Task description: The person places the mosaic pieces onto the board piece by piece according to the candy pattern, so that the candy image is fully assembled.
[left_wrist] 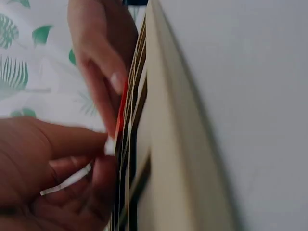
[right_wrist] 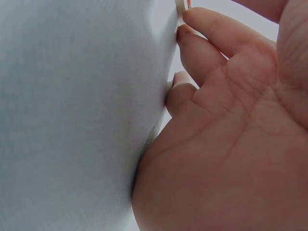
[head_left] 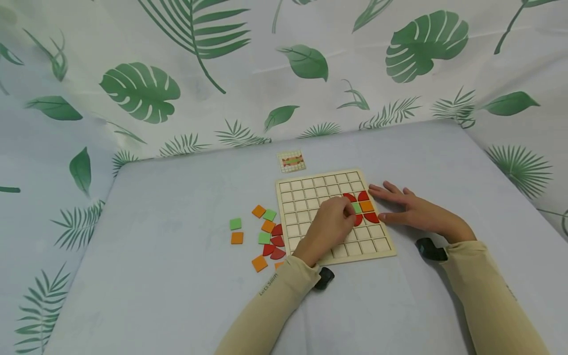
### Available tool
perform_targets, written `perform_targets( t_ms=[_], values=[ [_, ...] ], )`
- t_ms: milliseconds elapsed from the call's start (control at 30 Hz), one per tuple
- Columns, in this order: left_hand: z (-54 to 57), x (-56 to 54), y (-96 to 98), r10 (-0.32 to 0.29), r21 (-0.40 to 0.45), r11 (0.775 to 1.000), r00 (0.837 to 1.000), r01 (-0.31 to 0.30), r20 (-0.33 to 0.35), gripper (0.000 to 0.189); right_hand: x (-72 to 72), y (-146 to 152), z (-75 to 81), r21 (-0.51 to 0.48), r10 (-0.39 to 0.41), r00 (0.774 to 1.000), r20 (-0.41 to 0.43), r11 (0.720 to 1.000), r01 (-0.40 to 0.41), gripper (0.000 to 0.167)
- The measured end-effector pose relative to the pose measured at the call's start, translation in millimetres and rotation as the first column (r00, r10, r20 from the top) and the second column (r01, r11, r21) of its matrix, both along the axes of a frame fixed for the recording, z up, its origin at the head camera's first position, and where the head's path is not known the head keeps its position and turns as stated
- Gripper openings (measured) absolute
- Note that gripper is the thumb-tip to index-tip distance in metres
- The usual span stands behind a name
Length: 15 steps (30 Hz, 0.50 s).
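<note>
A wooden grid board (head_left: 310, 180) lies on the table with colored tiles in the cells at its right side. My left hand (head_left: 330, 224) reaches over the board, thumb and forefinger pinching at the green square tile (head_left: 356, 207), partly hidden by the fingers. Beside that tile sit an orange square tile (head_left: 366, 206) and several red quarter-round tiles (head_left: 371, 217). In the left wrist view, the left hand (left_wrist: 57, 163) has its fingertips together close to the board's surface. My right hand (head_left: 412, 209) rests at the board's right edge, fingers extended; its palm (right_wrist: 231, 125) shows in the right wrist view.
Left of the board lie loose orange squares (head_left: 237, 238), green squares (head_left: 235, 224) and red quarter-round tiles (head_left: 277, 253). A small pattern card (head_left: 292, 161) lies behind the board. Leaf-printed cloth (head_left: 266, 74) hangs behind and beside the table.
</note>
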<state>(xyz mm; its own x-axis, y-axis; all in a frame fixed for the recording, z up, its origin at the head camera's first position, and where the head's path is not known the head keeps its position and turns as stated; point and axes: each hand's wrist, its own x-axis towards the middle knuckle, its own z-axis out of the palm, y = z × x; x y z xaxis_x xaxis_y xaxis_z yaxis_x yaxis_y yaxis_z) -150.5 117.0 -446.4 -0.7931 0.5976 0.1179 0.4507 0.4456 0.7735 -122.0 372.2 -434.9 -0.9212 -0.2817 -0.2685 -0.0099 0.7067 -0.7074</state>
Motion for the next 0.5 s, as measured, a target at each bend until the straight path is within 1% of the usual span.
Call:
perform_targets(
  t_ms=[67,100,200,267,333,400,467,500],
  values=[
    [-0.3,-3.9,-5.0,-0.005,0.081,0.997,0.996,-0.002,0.093,0.007,-0.1,0.3,-0.1,-0.001,0.001,1.0,0.001,1.0,-0.001,0.08],
    [-0.6,-6.2,-7.9,-0.007,0.12,0.993,0.99,-0.011,0.141,0.006,-0.1,0.5,-0.1,-0.001,0.002,1.0,0.0,1.0,-0.002,0.08],
    [1.3,-13.6,-18.0,-0.007,0.217,0.975,0.963,-0.053,0.268,0.005,-0.3,0.9,-0.1,0.005,-0.001,1.0,0.004,1.0,0.001,0.081],
    [3.7,-19.3,-25.3,-0.018,0.296,0.951,0.94,-0.089,0.341,0.01,-0.4,1.1,0.1,0.013,-0.007,1.0,0.01,1.0,0.007,0.081],
    [6.9,-25.4,-33.6,-0.033,0.374,0.919,0.92,-0.126,0.391,0.016,-0.4,0.9,0.4,0.018,-0.012,1.0,0.016,1.0,0.012,0.082],
    [9.6,-32.0,-43.7,-0.039,0.427,0.89,0.908,-0.159,0.417,0.022,-0.1,0.9,0.6,0.015,-0.02,0.999,0.026,1.0,0.02,0.082],
    [13.5,-38.2,-56.2,-0.026,0.442,0.879,0.906,-0.181,0.423,0.027,0.3,0.6,0.6,0.011,-0.026,0.999,0.032,1.0,0.026,0.083],
    [15.2,-41.4,-62.7,-0.005,0.43,0.882,0.91,-0.191,0.416,0.029,0.4,0.4,0.5,0.01,-0.029,0.999,0.035,1.0,0.029,0.082]
  ],
)
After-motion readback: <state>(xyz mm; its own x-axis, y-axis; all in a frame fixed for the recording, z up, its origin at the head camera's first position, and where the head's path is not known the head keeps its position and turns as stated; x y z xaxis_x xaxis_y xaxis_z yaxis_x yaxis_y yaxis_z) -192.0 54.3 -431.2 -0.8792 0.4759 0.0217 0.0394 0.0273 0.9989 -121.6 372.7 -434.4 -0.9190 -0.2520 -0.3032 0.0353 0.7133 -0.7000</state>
